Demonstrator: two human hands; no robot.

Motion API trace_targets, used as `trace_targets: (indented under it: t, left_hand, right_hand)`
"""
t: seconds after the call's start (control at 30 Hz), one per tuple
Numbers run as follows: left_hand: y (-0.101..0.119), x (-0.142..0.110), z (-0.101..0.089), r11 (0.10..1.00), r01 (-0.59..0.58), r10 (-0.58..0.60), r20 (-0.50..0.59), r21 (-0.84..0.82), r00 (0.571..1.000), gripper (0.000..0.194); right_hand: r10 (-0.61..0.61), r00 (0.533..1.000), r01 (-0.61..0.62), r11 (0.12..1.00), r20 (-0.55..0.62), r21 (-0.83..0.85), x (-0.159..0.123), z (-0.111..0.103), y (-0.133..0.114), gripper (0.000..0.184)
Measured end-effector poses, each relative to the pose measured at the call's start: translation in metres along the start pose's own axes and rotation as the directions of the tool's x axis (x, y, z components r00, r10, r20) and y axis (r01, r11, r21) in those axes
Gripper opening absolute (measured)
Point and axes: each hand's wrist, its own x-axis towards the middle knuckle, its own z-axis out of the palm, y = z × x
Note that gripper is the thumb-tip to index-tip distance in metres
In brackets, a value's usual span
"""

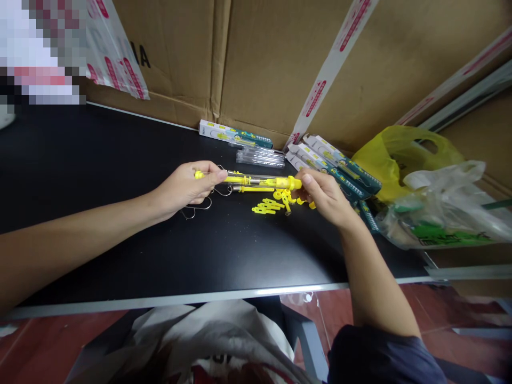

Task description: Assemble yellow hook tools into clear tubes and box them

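Note:
A slim clear plastic tube with yellow parts inside and yellow ends (260, 182) is held level above the black table. My left hand (192, 184) is closed around its left part, thumb on top, and a yellow knob sticks up by the fingers. My right hand (323, 193) pinches the yellow cap at the other end. Behind and below the tube lie similar yellow rods (256, 189) with bent metal wire loops (200, 207), partly hidden by my left hand. Small flat yellow pieces (267, 207) and yellow rings (279, 195) lie just below the tube.
Several clear tubes (260, 157) and a printed box (236, 134) lie behind. More printed boxes (336, 162) are stacked at right, beside a yellow plastic bag (404, 154) and a white one (452, 202). Large taped cartons (264, 64) stand along the table's back edge.

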Motion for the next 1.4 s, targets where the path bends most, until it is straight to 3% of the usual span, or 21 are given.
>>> trace_targets:
  t: [0.3,0.77,1.4]
  left_hand:
    - [-0.0008,0.0002,0.0002,1.0,-0.012,0.012,-0.013,-0.024,1.0,0.03]
    - [-0.0001,0.0004,-0.0006,0.999,-0.007,0.006,-0.004,-0.042,1.0,0.031]
    - [-0.0003,0.0003,-0.0018,1.0,0.0,0.0,0.003,-0.003,1.0,0.028]
  right_hand:
    - [0.048,0.998,-0.053,0.984,0.028,0.172,-0.0013,-0.0005,-0.0044,0.025]
    - [-0.009,0.996,0.015,0.998,-0.094,0.058,-0.0026,-0.0052,-0.0002,0.027]
    - [-0.006,0.999,0.007,0.999,-0.043,0.031,-0.0029,-0.0047,-0.0039,0.026]
